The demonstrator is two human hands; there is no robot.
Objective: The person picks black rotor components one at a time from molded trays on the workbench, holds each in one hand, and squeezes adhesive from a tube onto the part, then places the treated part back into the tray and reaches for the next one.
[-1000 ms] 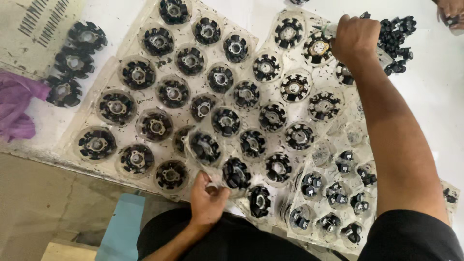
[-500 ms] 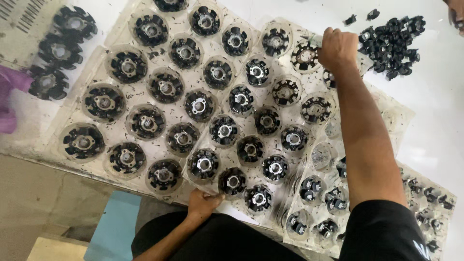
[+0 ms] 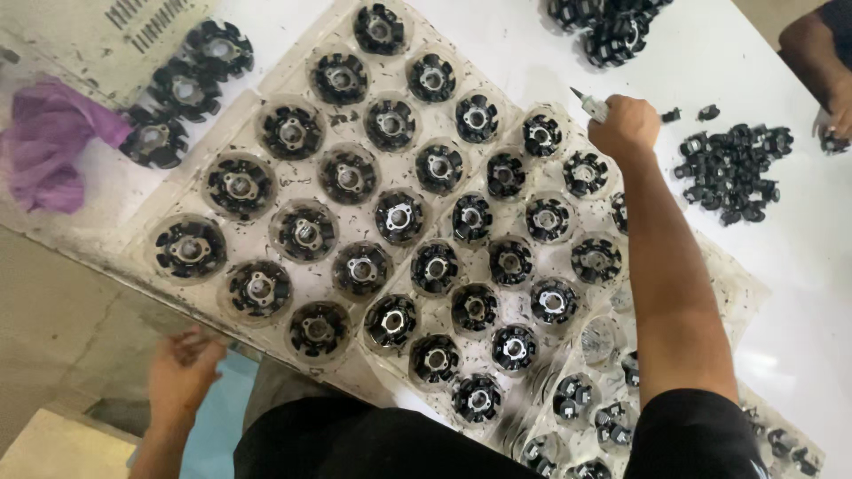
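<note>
The left hand (image 3: 184, 371) has dropped off the clear tray (image 3: 266, 120) to the lower left, fingers loose and empty; the right hand (image 3: 627, 127) stays fisted on a small tool (image 3: 589, 105) at upper right, so placing of black round parts (image 3: 397, 215) seems paused

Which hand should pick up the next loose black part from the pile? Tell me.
Right, most likely. The right hand is up on the table beside the pile of loose black parts, though its grip holds a small tool. The left hand hangs off the table's near edge.

Purple cloth (image 3: 49, 142) — co-worker's arm (image 3: 821, 53)
</note>
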